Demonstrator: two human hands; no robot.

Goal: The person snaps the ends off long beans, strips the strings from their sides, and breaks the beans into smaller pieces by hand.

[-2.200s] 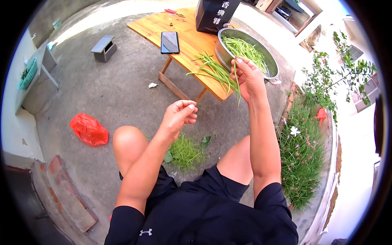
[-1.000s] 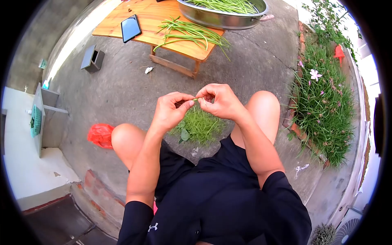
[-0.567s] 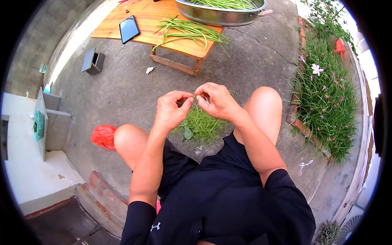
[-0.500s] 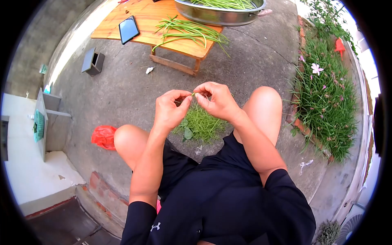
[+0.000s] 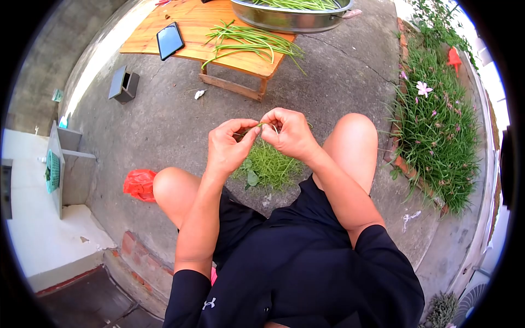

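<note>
My left hand point(image 5: 227, 146) and my right hand point(image 5: 290, 133) meet at the fingertips above the ground between my knees. Both are closed in a pinch on a thin green stem point(image 5: 260, 125), of which only a short piece shows. Below them a pile of fine green trimmings point(image 5: 270, 167) lies on the concrete. Long green stems point(image 5: 251, 41) are spread on the wooden table point(image 5: 191, 19), their ends hanging over its edge. A metal basin point(image 5: 290, 17) at the table's back right holds more green stems.
A phone point(image 5: 170, 40) lies on the table's left part. A grey box point(image 5: 123, 85) stands on the ground at the left, and a red plastic bag point(image 5: 140, 185) lies beside my left knee. Flowering grass point(image 5: 437, 126) grows in a brick-edged bed at the right.
Since the earliest frame, the view has tilted down, and my right hand has come from the table to meet my left over the pile. Lately the fingertips have shifted only slightly on the stem.
</note>
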